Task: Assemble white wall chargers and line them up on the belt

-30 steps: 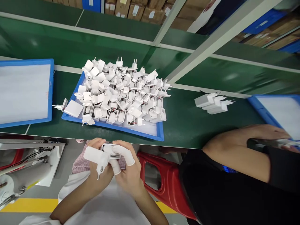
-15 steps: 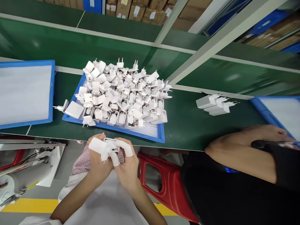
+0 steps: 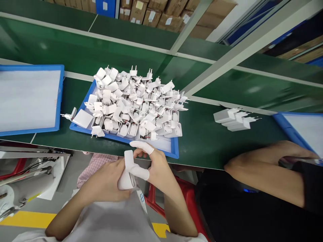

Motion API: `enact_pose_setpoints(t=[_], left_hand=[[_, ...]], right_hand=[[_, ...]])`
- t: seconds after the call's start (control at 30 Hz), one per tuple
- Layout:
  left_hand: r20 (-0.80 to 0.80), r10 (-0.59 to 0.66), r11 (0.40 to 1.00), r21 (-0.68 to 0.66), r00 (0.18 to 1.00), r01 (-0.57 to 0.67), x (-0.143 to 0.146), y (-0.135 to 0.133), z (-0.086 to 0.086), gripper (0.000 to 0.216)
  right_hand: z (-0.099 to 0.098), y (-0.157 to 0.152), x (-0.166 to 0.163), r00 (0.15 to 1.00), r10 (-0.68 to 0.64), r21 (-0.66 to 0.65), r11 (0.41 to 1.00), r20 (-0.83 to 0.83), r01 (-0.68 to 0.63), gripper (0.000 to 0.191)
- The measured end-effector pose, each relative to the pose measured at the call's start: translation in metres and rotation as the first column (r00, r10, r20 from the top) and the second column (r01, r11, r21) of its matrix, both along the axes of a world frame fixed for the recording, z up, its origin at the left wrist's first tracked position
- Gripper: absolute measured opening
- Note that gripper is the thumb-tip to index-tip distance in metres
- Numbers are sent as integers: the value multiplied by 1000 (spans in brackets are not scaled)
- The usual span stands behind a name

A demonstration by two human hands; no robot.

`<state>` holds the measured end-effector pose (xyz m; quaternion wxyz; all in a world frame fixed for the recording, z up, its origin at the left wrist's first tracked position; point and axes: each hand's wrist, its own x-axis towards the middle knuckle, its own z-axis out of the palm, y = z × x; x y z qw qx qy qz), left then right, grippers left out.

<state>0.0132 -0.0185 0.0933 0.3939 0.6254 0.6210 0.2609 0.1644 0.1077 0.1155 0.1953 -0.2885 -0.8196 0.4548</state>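
My left hand [image 3: 109, 181] is closed round the white housing of a power adapter [image 3: 124, 181], held low in front of the bench edge. A flat white plug cap [image 3: 128, 158] stands up at the housing's upper end. White finger cots cover the thumb and index finger of my right hand [image 3: 156, 164]. Its thumb presses against the cap and housing, while the index finger stretches out above the cap. The inside of the housing is hidden. Just beyond my hands, a blue-rimmed tray [image 3: 174, 148] bears a heap of white adapters with plug caps [image 3: 136, 101].
Another blue-rimmed tray [image 3: 30, 101] lies at left, and a third [image 3: 302, 131] at right. Several white adapters [image 3: 233, 119] stand in a row between. A co-worker's arm [image 3: 267, 168] rests at right, near a red stool [image 3: 186, 193]. A metal post [image 3: 242, 50] slants over the bench.
The adapter has moved down and right and been turned, its cap now upright. My right hand has shifted right, with its index finger lifted away from the housing. The view has shifted slightly.
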Motion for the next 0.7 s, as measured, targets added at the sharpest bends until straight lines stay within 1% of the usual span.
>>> enact_pose_setpoints(t=[0.03,0.1,0.17,0.23,0.3,0.37,0.4,0.47,0.5,0.57,0.6,0.63,0.7], left_hand=[[-72,6,1000,20,997,-5,1,2,1,48],[-203,25,997,71,979,-11,1,4,3,43],[-290,34,993,115,956,0,-1,5,7,41],[-327,43,988,155,944,9,-4,5,12,36],[-310,62,983,182,949,-5,-8,4,18,34],[-226,104,981,182,969,-63,-12,2,23,43],[-157,137,979,171,978,-109,-14,0,25,49],[38,202,972,119,979,-205,-17,-2,27,59],[155,220,968,89,963,-235,-18,-4,27,60],[370,231,961,57,900,-270,-17,-7,25,58],[442,235,956,55,866,-288,-16,-8,24,58],[484,247,947,65,839,-316,-13,-8,21,57],[489,296,915,102,820,-391,-8,-8,16,58]], right_hand=[[4,1,-3,997,26,75,997,75,-32,44],[12,3,-10,980,82,194,974,180,-117,39],[19,5,-17,967,128,266,946,220,-186,34],[27,8,-22,961,151,298,930,231,-217,34],[35,10,-24,963,158,315,923,219,-223,38],[39,11,-24,973,179,352,910,147,-221,42],[39,10,-23,978,198,380,901,71,-210,43],[35,6,-20,964,242,443,880,-107,-172,41],[30,3,-19,947,260,475,868,-187,-144,38],[19,-5,-18,912,251,515,856,-325,-52,30],[13,-10,-18,895,219,505,863,-388,7,26],[7,-15,-18,878,173,469,881,-446,64,22],[-5,-25,-18,842,55,322,936,-536,144,15]])
